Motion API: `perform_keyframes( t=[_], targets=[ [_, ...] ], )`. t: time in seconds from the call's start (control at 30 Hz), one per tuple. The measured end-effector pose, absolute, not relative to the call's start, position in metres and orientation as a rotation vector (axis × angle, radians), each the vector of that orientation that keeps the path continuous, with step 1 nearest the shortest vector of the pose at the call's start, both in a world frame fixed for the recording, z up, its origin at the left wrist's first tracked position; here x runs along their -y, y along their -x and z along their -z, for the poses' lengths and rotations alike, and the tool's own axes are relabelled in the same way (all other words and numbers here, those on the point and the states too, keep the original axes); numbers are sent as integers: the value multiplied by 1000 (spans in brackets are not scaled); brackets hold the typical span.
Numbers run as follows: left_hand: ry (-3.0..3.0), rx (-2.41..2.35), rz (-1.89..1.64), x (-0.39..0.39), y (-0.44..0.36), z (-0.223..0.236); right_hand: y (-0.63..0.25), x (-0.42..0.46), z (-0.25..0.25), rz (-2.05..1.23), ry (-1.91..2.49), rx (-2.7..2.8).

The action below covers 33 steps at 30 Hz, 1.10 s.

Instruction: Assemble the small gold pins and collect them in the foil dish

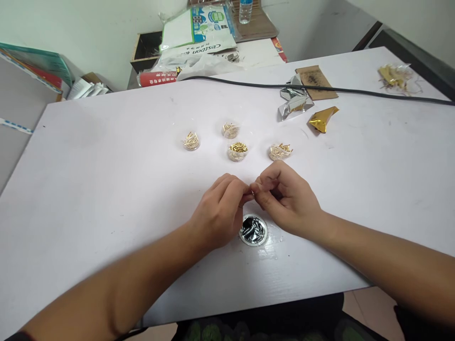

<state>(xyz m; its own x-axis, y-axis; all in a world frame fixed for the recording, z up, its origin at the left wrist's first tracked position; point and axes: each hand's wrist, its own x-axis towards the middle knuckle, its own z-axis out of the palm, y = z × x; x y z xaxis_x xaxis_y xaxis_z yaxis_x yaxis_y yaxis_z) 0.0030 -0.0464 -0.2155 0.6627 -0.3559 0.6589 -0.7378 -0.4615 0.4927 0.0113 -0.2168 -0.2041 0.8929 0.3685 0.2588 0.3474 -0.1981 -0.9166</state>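
Note:
My left hand (223, 208) and my right hand (287, 199) meet fingertip to fingertip above the white table (117, 189). Both are closed in a pinch, and whatever lies between the fingers is too small and hidden to name. Just below them, a round dish (253, 230) with dark, shiny contents is set on the tabletop, partly behind my left hand. Beyond my hands stand several small clear cups of thin gold-coloured pins: a left cup (191, 142), a back cup (230, 130), a middle cup (238, 151) and a right cup (280, 152).
A black cable (249, 85) crosses the table's far side. Near it lie silver foil packets (295, 106), a gold foil packet (323, 119), brown cardboard (317, 83) and a clear bag (394, 78). Behind are plastic packaging (199, 28) and a water bottle (245, 12).

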Motion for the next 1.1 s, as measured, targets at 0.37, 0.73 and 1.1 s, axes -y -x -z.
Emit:
perform_keyframes(
  t=[0.37, 0.73, 1.1],
  targets=[
    [-2089, 592, -357, 47, 0, 209, -11, 214, 204, -135, 1745, 435],
    [-1994, 520, -126, 44, -4, 210, -17, 215, 202, -284, 1610, 411],
    [-1947, 404, 220, 38, -8, 210, -38, 245, 191, 526, 1696, 561]
  ],
)
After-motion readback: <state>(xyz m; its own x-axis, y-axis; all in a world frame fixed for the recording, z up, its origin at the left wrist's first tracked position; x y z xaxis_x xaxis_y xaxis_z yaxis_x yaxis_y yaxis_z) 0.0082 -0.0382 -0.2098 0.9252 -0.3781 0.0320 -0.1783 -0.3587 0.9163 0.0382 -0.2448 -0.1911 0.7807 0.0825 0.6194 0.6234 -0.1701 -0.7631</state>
